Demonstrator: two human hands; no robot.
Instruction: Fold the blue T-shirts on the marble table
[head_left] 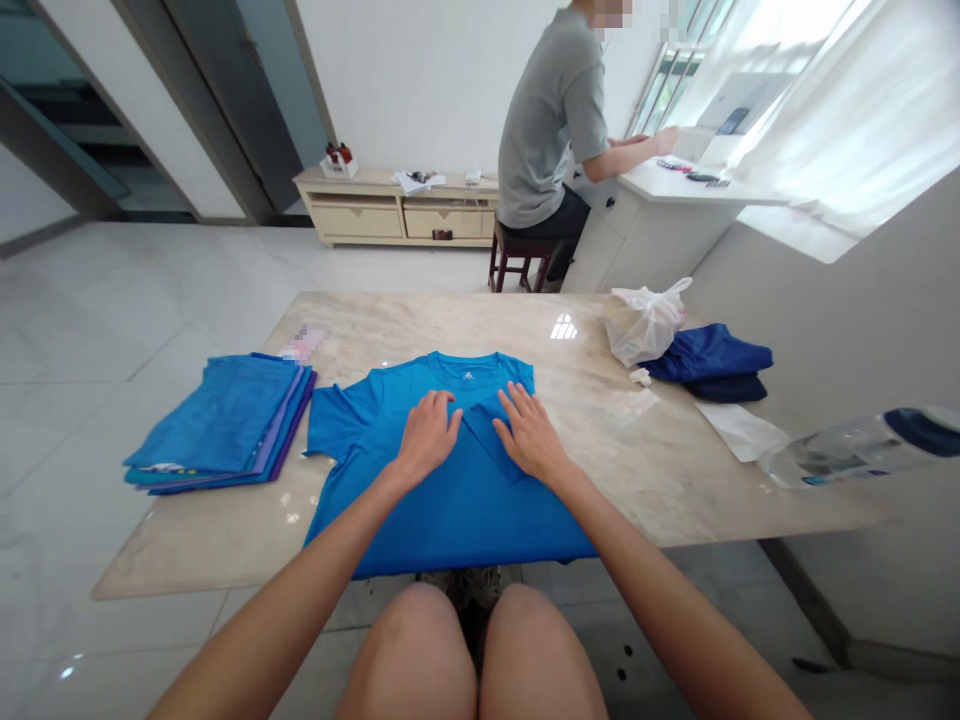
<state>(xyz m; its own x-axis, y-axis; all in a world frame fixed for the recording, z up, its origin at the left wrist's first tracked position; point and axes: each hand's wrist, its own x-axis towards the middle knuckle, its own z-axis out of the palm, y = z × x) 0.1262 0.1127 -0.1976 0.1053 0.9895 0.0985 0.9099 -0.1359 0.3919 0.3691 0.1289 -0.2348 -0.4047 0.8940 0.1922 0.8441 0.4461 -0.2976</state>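
A bright blue T-shirt (442, 500) lies spread in front of me, its neckline toward the far side and its lower edge at the table's near edge. Its left sleeve is stretched outward, while the right sleeve is folded inward over the chest. My left hand (431, 435) rests on the chest with the fingers somewhat bent and apart. On the folded right sleeve lies my right hand (529, 430), flat with fingers spread. Left of the shirt sits a stack of folded clothes (225, 420) in blues and purple.
The marble-topped table (600, 450) carries a white plastic bag (645, 320), dark blue folded cloth (712, 360), white paper (742, 430) and a clear water bottle (847, 450) at the right. Beyond it, a person in a grey shirt (551, 120) sits on a stool at a white desk (675, 190).
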